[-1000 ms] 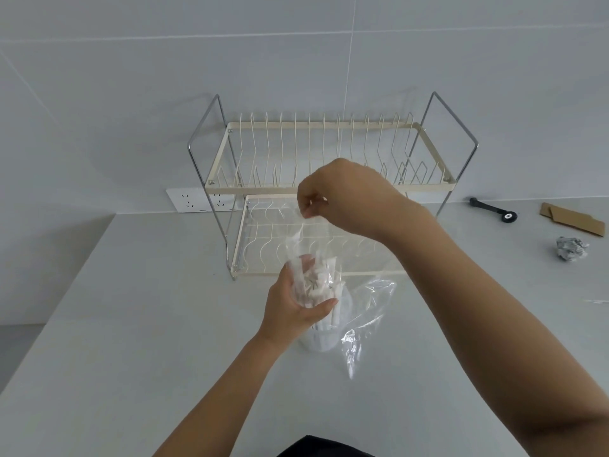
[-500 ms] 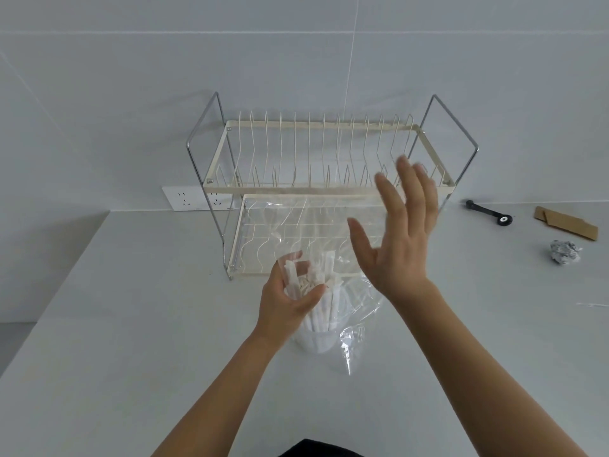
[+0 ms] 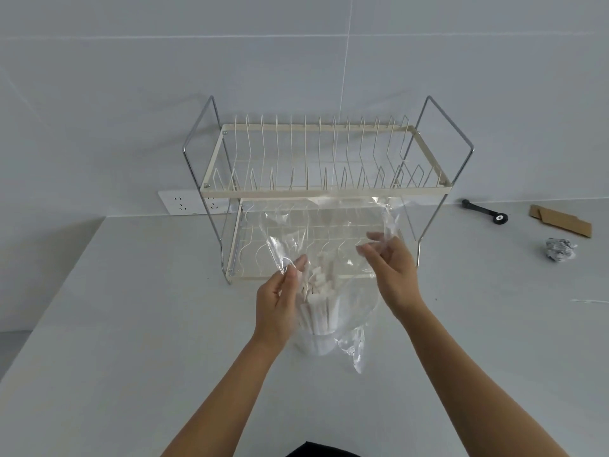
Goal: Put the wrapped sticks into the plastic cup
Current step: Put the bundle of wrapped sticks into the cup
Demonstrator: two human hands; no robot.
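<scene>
pinching the edge of a clear plastic bag (image 3: 324, 232) with my left hand (image 3: 278, 303), thumb and fingertips closed on the film just left of the stick tops. my right hand (image 3: 392, 268) is on the bag's right side, fingers loosely curled against the film; can't tell if it really grips it or just touches. the bag stands up wide open between both hands, its top reaching up in front of the lower shelf of the dish rack (image 3: 324, 192), and a crumpled tail of it hangs down on the right of the cup.

wrapped sticks (image 3: 321, 300), white paper sleeves, stand bundled upright in the plastic cup (image 3: 313, 344), tops fanned a bit and sticking well above the rim. whether the bag still surrounds the sticks or only sits behind them i can't tell, film is too clear. cup sits on the grey counter (image 3: 131, 324), just in front of the rack, between my forearms.

rack is cream wire with chrome side frames, two tiers, against the tiled wall. wall socket (image 3: 184, 206) is behind its left leg. far right on the counter: a black tool (image 3: 484, 213), a piece of brown cardboard (image 3: 560, 221) beside it, and a crumpled foil ball (image 3: 560, 253) nearer to me, all well apart from the cup.
</scene>
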